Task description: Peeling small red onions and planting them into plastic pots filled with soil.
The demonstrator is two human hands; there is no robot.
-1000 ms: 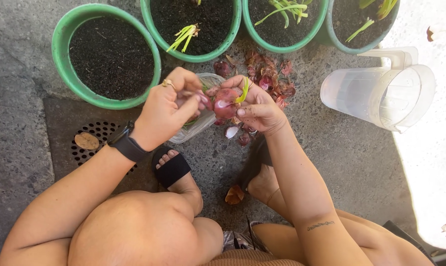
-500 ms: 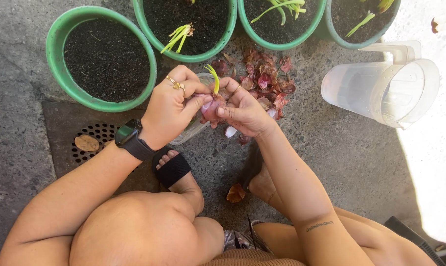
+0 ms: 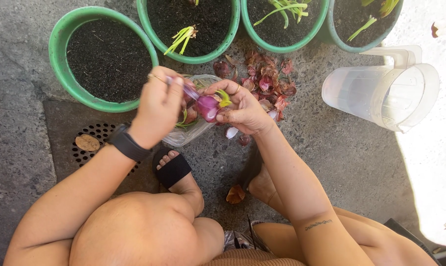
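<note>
My right hand (image 3: 242, 108) grips a purple sprouting onion bulb (image 3: 208, 107) with a short green shoot on top. My left hand (image 3: 158, 106) pinches a strip of purple skin (image 3: 189, 91) that is peeling away from the bulb. Both hands hover over a clear plastic bag (image 3: 193, 130) of more bulbs lying on the concrete. A black watch (image 3: 128, 144) sits on my left wrist.
Several green pots of dark soil line the top: one bare (image 3: 60, 59), the others (image 3: 149, 29) with green shoots. Peeled purple skins (image 3: 269, 83) litter the ground. A clear plastic pitcher (image 3: 380, 93) lies at right. A drain grate (image 3: 92, 143) is under my left arm.
The hands have separated a little: my left hand has pulled a strip of skin off to the left, and more of the bare purple bulb shows in my right hand.
</note>
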